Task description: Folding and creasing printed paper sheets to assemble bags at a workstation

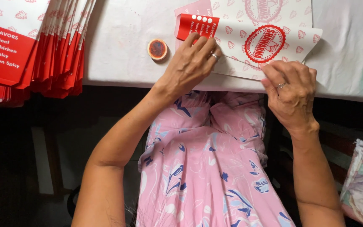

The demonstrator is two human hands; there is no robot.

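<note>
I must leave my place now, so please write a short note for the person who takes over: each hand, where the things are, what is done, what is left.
Left hand: pressing flat on the printed paper wrapper near its red end.
Right hand: pinching the wrapper's near edge, at the table edge.
Small round pot: open, beside the left hand.
Stack of same printed wrappers: far left on the table.
Done: cannot tell how many are finished.
Left: the wrapper in hand looks unfinished, its edge still being worked.

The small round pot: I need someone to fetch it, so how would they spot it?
On the white table, look beside the left hand. The small round pot sits alone there, the only round thing among flat red-and-white paper bags.
</note>
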